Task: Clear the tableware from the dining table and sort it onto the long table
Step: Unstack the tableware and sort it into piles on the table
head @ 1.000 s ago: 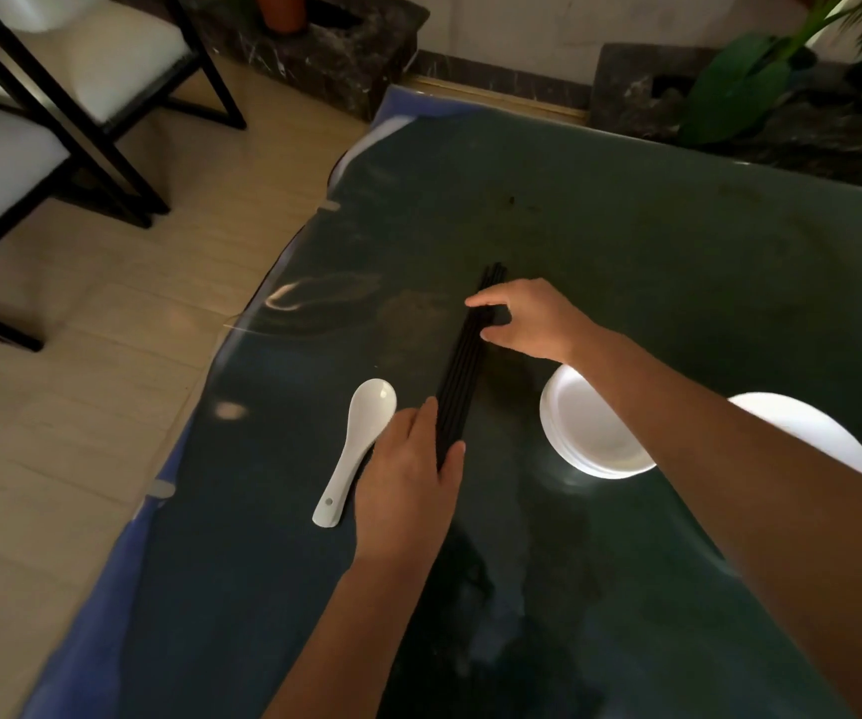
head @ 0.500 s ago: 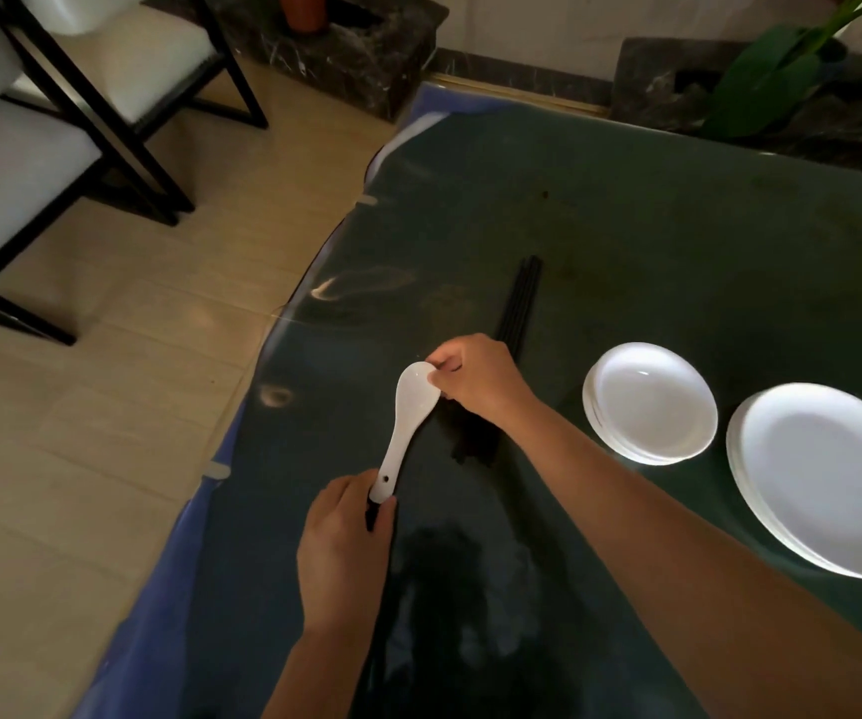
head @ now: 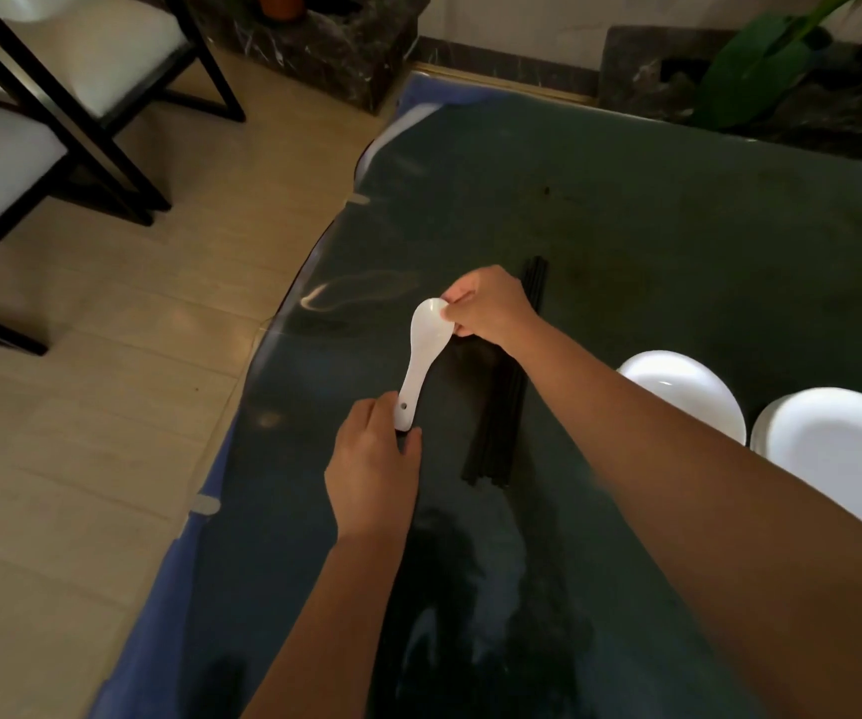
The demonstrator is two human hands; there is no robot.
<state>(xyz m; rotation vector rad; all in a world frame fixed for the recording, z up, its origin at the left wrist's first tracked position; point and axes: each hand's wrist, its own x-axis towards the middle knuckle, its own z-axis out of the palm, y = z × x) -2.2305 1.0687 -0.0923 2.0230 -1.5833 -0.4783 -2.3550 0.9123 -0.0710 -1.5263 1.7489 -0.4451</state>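
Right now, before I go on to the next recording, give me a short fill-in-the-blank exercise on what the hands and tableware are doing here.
1. Both hands hold the white ____, the left hand at its handle and the right hand at its bowl.
2. The black ____ lie bundled on the table beside the right forearm.
3. The plates at the right are ____ in colour.

Missing words: spoon; chopsticks; white.

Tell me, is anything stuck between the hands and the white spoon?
No. Both hands are already on the white spoon: the right hand pinches its bowl end and the left hand holds its handle end. The black chopsticks lie beside it on the table, partly under the right forearm, not between.
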